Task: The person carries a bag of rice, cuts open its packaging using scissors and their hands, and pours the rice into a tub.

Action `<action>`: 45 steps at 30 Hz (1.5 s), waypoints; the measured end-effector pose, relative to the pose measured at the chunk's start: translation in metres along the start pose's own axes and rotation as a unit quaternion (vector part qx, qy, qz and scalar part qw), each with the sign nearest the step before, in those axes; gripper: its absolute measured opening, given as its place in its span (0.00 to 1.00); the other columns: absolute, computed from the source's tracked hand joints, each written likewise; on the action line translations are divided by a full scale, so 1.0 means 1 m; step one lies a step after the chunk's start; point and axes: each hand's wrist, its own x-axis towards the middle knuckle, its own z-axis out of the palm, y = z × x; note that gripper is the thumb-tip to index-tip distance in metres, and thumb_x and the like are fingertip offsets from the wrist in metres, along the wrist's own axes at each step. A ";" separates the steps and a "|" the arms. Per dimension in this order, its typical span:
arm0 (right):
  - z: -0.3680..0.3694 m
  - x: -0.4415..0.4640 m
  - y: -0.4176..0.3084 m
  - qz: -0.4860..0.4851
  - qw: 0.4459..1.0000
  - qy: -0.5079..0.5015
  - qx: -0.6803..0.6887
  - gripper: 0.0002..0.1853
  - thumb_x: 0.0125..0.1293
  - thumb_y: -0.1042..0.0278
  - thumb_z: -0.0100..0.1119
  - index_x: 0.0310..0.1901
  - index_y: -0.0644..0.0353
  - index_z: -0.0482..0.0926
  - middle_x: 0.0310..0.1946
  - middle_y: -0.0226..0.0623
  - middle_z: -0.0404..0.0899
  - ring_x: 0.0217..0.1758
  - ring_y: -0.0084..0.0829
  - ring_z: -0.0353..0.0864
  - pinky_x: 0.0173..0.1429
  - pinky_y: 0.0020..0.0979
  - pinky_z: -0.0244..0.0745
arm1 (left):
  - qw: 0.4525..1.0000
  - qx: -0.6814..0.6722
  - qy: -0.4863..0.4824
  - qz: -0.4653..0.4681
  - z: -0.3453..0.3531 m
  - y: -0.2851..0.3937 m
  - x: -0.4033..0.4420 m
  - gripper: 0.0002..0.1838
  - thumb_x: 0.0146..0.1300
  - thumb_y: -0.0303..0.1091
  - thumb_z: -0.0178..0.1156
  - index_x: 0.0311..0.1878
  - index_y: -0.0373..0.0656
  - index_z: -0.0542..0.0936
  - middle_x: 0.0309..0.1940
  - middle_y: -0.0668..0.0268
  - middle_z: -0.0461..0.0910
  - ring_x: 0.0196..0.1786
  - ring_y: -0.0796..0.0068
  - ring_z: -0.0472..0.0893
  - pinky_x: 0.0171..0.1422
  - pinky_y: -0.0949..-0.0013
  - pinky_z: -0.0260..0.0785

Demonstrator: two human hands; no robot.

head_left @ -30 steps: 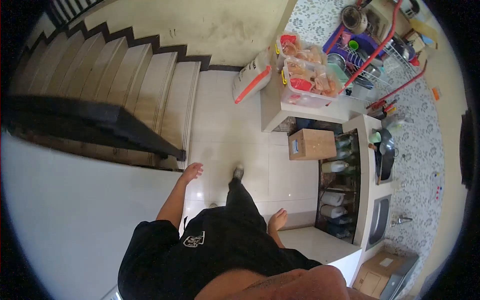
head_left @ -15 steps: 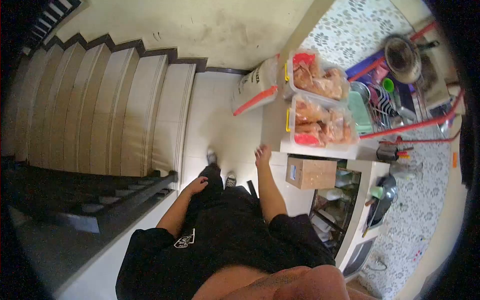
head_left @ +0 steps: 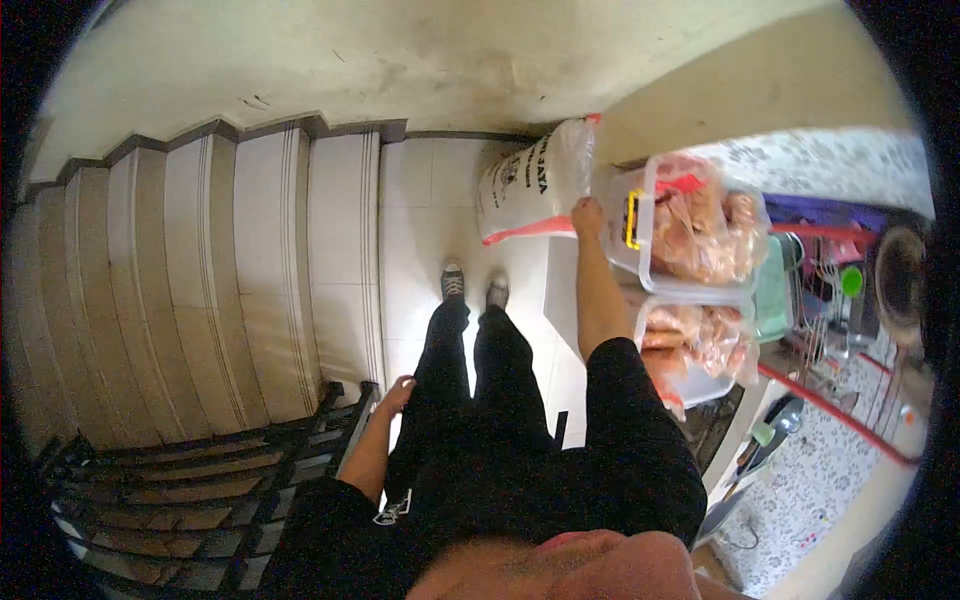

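A white plastic sack (head_left: 535, 180) with black lettering and a red band stands against the wall, beside the counter end. My right hand (head_left: 588, 215) is stretched out to the sack's right edge, its fingers curled closed on that edge; the fingertips are partly hidden. Just right of this hand is a clear plastic box (head_left: 645, 255) with a yellow latch, full of bagged pinkish-orange food. My left hand (head_left: 398, 395) hangs by my left thigh, near the dark stair railing, its fingers loosely bent and holding nothing.
Tiled stairs (head_left: 270, 220) lie to the left, with a black railing (head_left: 220, 450) below them. A second food box (head_left: 690, 345) sits on the counter. Further right are a green container (head_left: 773, 290), a dish rack with red bars (head_left: 835, 410) and a pan (head_left: 900, 275).
My view has shifted toward the sack and counter. My right hand has moved up and right, from open beside the counter to closed at the sack's edge. My left hand stays low.
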 end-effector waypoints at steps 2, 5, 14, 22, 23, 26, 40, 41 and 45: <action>0.012 0.031 0.014 0.025 0.999 -0.029 -0.016 0.21 0.67 0.56 0.54 0.44 0.71 0.80 0.45 0.62 0.83 0.51 0.58 0.83 0.58 0.52 0.77 | 0.994 -0.048 0.053 0.079 0.023 -0.028 0.022 0.29 0.74 0.55 0.54 0.69 0.46 0.70 0.46 0.54 0.82 0.46 0.63 0.81 0.52 0.60 0.74; 0.033 0.056 0.022 0.103 0.982 -0.132 -0.090 0.28 0.65 0.53 0.57 0.54 0.74 0.74 0.49 0.61 0.83 0.56 0.59 0.82 0.63 0.51 0.75 | 0.987 -0.128 0.078 0.049 0.037 -0.015 0.019 0.29 0.76 0.53 0.52 0.69 0.43 0.69 0.54 0.54 0.79 0.53 0.64 0.79 0.60 0.61 0.72; 0.118 0.016 0.088 0.122 0.975 -0.160 -0.090 0.24 0.66 0.52 0.58 0.56 0.63 0.80 0.44 0.55 0.85 0.53 0.49 0.86 0.58 0.45 0.80 | 0.982 -0.163 0.091 0.000 0.056 0.003 0.014 0.25 0.77 0.50 0.52 0.63 0.39 0.75 0.51 0.57 0.82 0.54 0.67 0.80 0.59 0.65 0.72; 0.066 -0.031 0.075 0.136 0.968 -0.149 0.151 0.24 0.61 0.62 0.55 0.57 0.67 0.79 0.50 0.61 0.82 0.56 0.58 0.81 0.62 0.49 0.75 | 0.989 -0.082 0.107 0.069 -0.002 0.025 0.018 0.25 0.76 0.49 0.51 0.64 0.37 0.76 0.57 0.52 0.80 0.62 0.60 0.78 0.68 0.62 0.67; 0.071 -0.044 0.076 0.133 0.970 -0.125 0.161 0.25 0.60 0.63 0.54 0.57 0.67 0.79 0.50 0.61 0.82 0.56 0.58 0.81 0.62 0.49 0.76 | 0.979 -0.011 0.131 0.156 -0.011 0.023 0.009 0.27 0.76 0.50 0.51 0.64 0.37 0.76 0.58 0.50 0.80 0.64 0.57 0.77 0.69 0.62 0.66; 0.128 -0.082 0.105 0.038 0.996 -0.041 0.075 0.26 0.56 0.67 0.52 0.57 0.65 0.79 0.49 0.59 0.82 0.54 0.59 0.81 0.61 0.50 0.76 | 0.976 0.078 0.111 0.169 -0.041 -0.018 0.054 0.26 0.76 0.49 0.51 0.63 0.37 0.76 0.57 0.50 0.81 0.62 0.58 0.78 0.68 0.61 0.67; 0.157 -0.255 -0.005 0.066 0.934 -0.221 0.273 0.23 0.68 0.58 0.55 0.57 0.68 0.75 0.47 0.62 0.82 0.51 0.60 0.82 0.55 0.52 0.75 | 0.828 -0.450 -0.325 0.078 0.109 0.240 0.230 0.42 0.61 0.74 0.57 0.58 0.42 0.75 0.44 0.62 0.82 0.45 0.61 0.83 0.56 0.53 0.76; 0.141 -0.256 -0.015 0.045 0.927 -0.233 0.291 0.22 0.69 0.57 0.54 0.56 0.67 0.75 0.46 0.62 0.82 0.51 0.60 0.82 0.55 0.52 0.76 | 0.849 -0.427 -0.300 0.084 0.104 0.243 0.257 0.38 0.65 0.69 0.56 0.60 0.41 0.75 0.46 0.60 0.83 0.47 0.61 0.83 0.55 0.53 0.77; 0.173 -0.270 -0.006 0.028 0.918 -0.262 0.296 0.15 0.70 0.66 0.58 0.54 0.63 0.78 0.44 0.54 0.84 0.48 0.48 0.85 0.52 0.40 0.79 | 0.945 -0.262 -0.167 0.106 0.111 0.180 0.381 0.28 0.73 0.57 0.54 0.55 0.37 0.79 0.45 0.58 0.84 0.46 0.60 0.84 0.47 0.52 0.77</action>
